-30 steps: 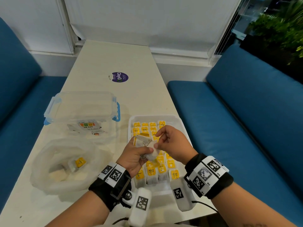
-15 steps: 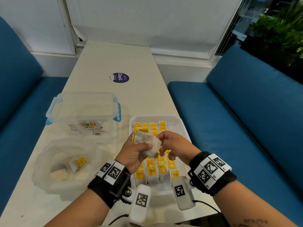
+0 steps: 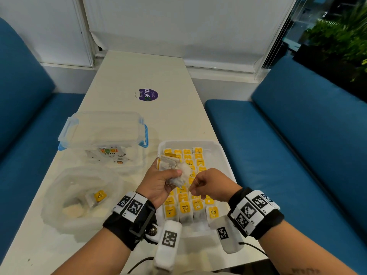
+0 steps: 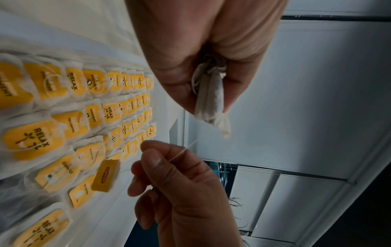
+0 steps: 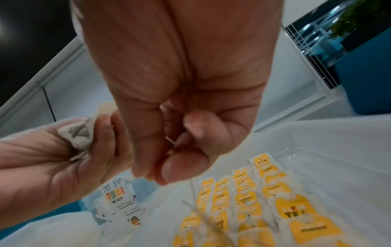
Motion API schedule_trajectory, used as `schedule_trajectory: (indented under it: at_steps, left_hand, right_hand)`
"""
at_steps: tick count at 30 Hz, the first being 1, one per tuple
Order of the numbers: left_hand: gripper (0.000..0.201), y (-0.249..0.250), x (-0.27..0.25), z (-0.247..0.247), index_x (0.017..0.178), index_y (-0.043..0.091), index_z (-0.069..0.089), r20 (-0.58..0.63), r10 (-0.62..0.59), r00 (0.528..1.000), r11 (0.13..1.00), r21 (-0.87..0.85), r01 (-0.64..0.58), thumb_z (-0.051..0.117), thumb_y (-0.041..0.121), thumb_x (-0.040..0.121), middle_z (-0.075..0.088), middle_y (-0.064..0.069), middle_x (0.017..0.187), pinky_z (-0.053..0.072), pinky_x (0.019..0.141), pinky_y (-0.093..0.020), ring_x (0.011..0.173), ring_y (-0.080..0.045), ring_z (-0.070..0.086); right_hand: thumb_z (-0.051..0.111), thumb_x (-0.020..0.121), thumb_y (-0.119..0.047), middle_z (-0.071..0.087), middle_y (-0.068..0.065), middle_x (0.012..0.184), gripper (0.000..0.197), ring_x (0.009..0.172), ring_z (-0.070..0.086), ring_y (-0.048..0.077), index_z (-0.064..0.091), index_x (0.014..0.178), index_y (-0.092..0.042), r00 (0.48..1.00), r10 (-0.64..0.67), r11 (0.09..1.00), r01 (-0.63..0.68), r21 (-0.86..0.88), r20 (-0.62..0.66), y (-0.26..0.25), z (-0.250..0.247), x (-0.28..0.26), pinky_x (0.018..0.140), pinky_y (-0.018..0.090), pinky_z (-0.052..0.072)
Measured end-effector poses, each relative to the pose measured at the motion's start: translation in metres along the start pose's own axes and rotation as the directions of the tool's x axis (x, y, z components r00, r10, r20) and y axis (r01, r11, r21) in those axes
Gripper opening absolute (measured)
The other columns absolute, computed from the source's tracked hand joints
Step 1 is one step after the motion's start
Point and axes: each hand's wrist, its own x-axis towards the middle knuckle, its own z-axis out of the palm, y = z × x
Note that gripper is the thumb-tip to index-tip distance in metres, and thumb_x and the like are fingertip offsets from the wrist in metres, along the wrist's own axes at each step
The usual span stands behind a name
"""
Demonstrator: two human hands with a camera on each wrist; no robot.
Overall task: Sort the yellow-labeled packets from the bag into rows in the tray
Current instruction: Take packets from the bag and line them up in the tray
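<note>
Over the white tray (image 3: 224, 153), my left hand (image 3: 174, 173) grips a small bunch of pale packets (image 3: 181, 172); in the left wrist view the bunch (image 4: 211, 100) sticks out of my curled fingers (image 4: 230, 90). A little nearer, my right hand (image 3: 195, 187) pinches a thin string (image 4: 180, 153) running from the bunch. A yellow tag (image 4: 105, 175) hangs blurred below it. Rows of yellow-labeled packets (image 3: 190, 203) fill the tray. The clear bag (image 3: 59, 195) at left holds a yellow-labeled packet (image 3: 99, 196).
A clear lidded box (image 3: 103, 135) with blue clips stands behind the bag, left of the tray. A purple sticker (image 3: 148, 94) lies farther up the white table. Blue benches run along both sides. The tray's right rim is close to the table edge.
My right hand has drawn down and toward me, away from the bunch, pulling the string out with it. My left hand has stayed over the tray, still holding the packets.
</note>
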Motion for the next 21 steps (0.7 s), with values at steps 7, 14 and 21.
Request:
schedule_trajectory:
  at_steps: [7, 14, 21]
  left_hand:
    - [0.043, 0.007, 0.002, -0.001, 0.115, 0.005, 0.049, -0.012, 0.012, 1.000, 0.999, -0.049, -0.013, 0.048, -0.021, 0.080, 0.062, -0.003, 0.064, 0.048, 0.041, -0.019, 0.049, -0.011, 0.062]
    - [0.036, 0.004, 0.002, -0.002, 0.096, 0.010, 0.054, -0.049, 0.041, 0.998, 0.996, 0.081, -0.037, 0.052, -0.021, 0.078, 0.062, -0.006, 0.073, 0.050, 0.043, -0.021, 0.054, -0.017, 0.063]
    - [0.044, -0.007, 0.001, 0.007, 0.092, 0.018, 0.051, -0.082, 0.098, 0.992, 0.979, 0.189, -0.081, 0.054, -0.023, 0.076, 0.056, -0.007, 0.082, 0.049, 0.046, -0.022, 0.068, -0.020, 0.056]
  right_hand:
    - [0.064, 0.087, -0.013, 0.062, -0.005, 0.091, 0.015, 0.079, 0.051, 0.004, 0.072, 0.098, -0.007, 0.991, 0.037, 0.981, -0.060, -0.182, -0.127, 0.007, -0.011, -0.003, 0.073, 0.018, 0.038]
    - [0.059, 0.086, 0.002, 0.069, 0.005, 0.088, 0.017, 0.060, 0.057, -0.001, 0.071, 0.094, -0.007, 0.983, 0.095, 0.995, -0.099, -0.016, -0.159, 0.003, -0.024, -0.010, 0.050, 0.007, 0.040]
    - [0.058, 0.081, 0.015, 0.070, 0.008, 0.080, 0.028, 0.070, 0.071, 0.019, 0.057, 0.097, -0.008, 0.991, -0.130, 0.724, 0.108, 0.682, -0.019, -0.022, -0.034, -0.021, 0.042, 0.020, 0.046]
